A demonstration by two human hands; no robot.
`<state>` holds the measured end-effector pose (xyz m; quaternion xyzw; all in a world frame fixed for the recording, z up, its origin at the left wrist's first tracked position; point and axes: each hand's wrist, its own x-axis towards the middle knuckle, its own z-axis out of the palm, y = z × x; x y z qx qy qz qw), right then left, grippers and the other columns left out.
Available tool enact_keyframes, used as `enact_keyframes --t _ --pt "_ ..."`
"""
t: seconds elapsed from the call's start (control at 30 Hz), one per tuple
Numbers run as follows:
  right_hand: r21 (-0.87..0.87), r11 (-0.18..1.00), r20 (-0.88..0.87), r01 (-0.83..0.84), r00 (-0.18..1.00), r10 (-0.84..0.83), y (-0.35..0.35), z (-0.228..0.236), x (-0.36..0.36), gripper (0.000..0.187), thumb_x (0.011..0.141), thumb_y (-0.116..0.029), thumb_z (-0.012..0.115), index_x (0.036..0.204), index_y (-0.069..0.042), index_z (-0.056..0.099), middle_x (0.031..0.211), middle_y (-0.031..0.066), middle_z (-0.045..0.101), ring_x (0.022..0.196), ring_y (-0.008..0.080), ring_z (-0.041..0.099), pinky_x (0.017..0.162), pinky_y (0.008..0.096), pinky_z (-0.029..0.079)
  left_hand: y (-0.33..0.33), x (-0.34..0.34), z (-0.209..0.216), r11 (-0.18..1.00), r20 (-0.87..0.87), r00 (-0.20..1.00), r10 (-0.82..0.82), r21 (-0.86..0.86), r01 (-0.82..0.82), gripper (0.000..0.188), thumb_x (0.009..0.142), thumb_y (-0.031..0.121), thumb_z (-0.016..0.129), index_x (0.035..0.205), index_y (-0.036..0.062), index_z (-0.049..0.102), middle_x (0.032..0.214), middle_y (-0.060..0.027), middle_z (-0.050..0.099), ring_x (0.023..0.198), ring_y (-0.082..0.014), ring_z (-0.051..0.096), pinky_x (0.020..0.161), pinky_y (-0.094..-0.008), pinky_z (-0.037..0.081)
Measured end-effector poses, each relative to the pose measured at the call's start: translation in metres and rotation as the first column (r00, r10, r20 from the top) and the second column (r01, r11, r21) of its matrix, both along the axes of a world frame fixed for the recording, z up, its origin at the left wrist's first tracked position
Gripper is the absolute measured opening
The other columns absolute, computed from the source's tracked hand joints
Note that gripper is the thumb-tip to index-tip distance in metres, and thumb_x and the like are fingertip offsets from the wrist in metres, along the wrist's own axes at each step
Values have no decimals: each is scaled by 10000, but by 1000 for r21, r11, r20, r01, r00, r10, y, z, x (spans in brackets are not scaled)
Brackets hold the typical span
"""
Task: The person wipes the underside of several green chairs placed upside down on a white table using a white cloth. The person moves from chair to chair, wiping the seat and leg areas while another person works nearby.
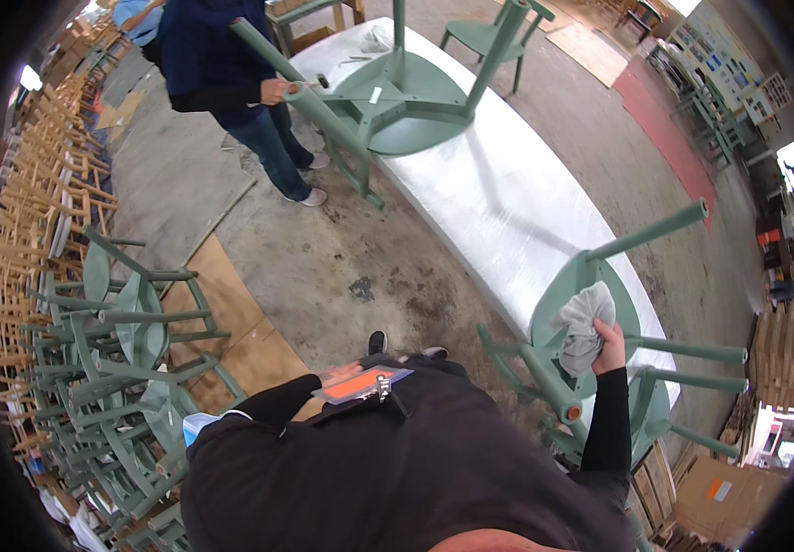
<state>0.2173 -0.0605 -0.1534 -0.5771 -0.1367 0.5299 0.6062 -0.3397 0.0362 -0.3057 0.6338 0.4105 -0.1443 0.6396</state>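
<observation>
My right hand (610, 350) is closed on a bunched grey cloth (585, 324). The cloth rests on the underside of a green chair (555, 293), which lies upside down on the near end of a long wrapped table (507, 212), its legs sticking up and outward. Close to my waist is my left hand (340, 372), nearest to an orange badge (360, 386) hanging from a clip on my dark top. The badge covers most of that hand, so its fingers cannot be made out.
Across the table a person in dark clothes (222, 55) has a hand at another upturned green chair (397, 101). Stacked green chairs (130, 386) and bare wooden frames (56, 202) crowd the left side. More green chair parts (650, 405) stand at my right, near a cardboard box (724, 497).
</observation>
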Motion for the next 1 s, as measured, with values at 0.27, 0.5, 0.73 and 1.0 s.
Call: enact_keyframes --t 0.27,0.5,0.73,1.0 --pt "91 987 -107 -129 985 138 89 -14 -24 469 970 -88 612 1425 -11 530 1308 112 667 1149 244 674 1004 416 538 101 124 -37 901 513 771 377 -10 -434 705 1021 408 625 1583 67 368 1572 -196 460 1465 -271 441 1128 -399 436" --pt "-19 934 370 -355 866 337 82 -56 -68 568 1031 -217 637 1537 -32 456 1423 126 613 1300 192 577 1092 346 452 115 334 47 650 263 729 631 -692 -313 498 1003 361 683 1393 87 540 1236 -53 679 1078 -169 682 877 -339 566" --pt "-433 665 830 609 556 32 -69 -128 32 658 924 -281 744 1473 -7 507 1392 213 610 1263 310 612 1079 406 474 156 453 -2 942 517 794 320 -260 -210 502 998 340 651 1376 17 583 1215 -69 704 1065 -177 678 943 -354 531" --pt "-666 503 741 551 414 528 -61 -191 67 923 888 -406 760 1585 10 321 1634 294 298 1516 458 294 1208 453 338 167 634 -77 444 95 870 -485 883 150 504 926 405 645 1285 51 648 1334 -217 538 1282 -376 494 997 -551 460"
